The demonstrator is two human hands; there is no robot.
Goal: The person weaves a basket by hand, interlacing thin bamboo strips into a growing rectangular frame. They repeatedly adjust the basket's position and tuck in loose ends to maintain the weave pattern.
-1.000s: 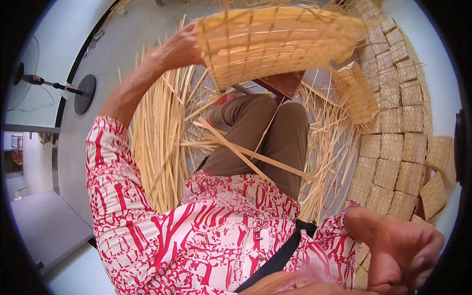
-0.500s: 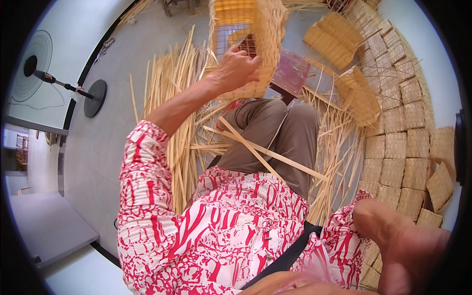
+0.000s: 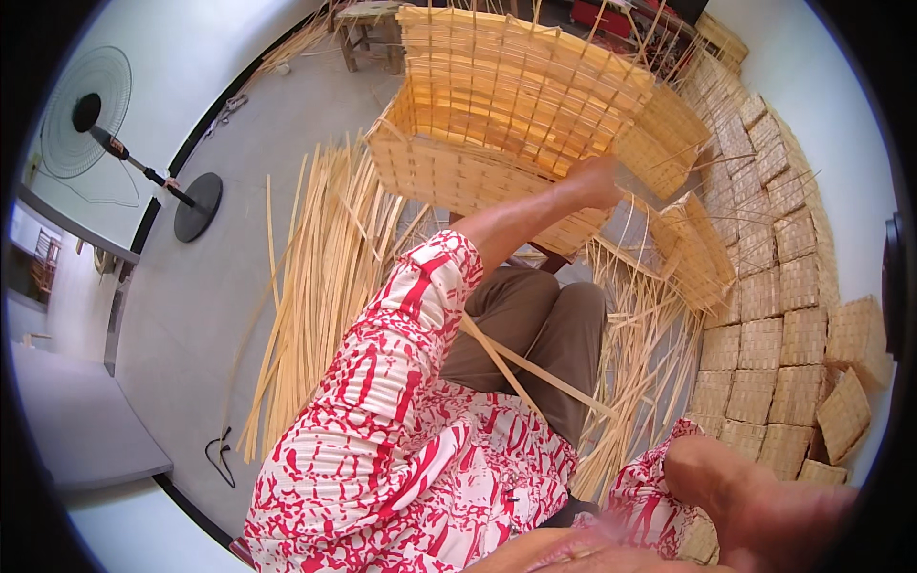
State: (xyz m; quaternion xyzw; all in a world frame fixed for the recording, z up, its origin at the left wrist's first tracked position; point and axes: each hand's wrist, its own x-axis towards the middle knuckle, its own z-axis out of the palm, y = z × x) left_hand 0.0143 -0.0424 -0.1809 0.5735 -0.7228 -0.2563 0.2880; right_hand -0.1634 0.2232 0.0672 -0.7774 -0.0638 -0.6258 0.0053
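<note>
A large rectangular woven basket [image 3: 468, 172] of pale yellow strips spans the upper middle, its open side facing me. The far wall's weave is loose, with thin upright strips crossing the flat ones and loose ends sticking out. My left hand [image 3: 594, 183] reaches across my body and is closed on the basket's near right edge; its fingertips are hidden. My right forearm [image 3: 755, 487] is bent up at the lower right, blurred and close, and its hand is out of the picture. Two flat strips [image 3: 544, 368] lie crossed over my lap.
Long loose strips [image 3: 306, 286] lie on the floor at left, and more [image 3: 640, 334] at right. Stacks of woven pieces [image 3: 764, 334] line the right wall, beside another woven piece [image 3: 693, 253]. A standing fan [image 3: 198, 207] and a small stool [image 3: 368, 33] stand at left.
The basket has turned from end-on to broadside and now stretches farther to the right. My left hand has swung to the right with it. The right arm stays bent.
</note>
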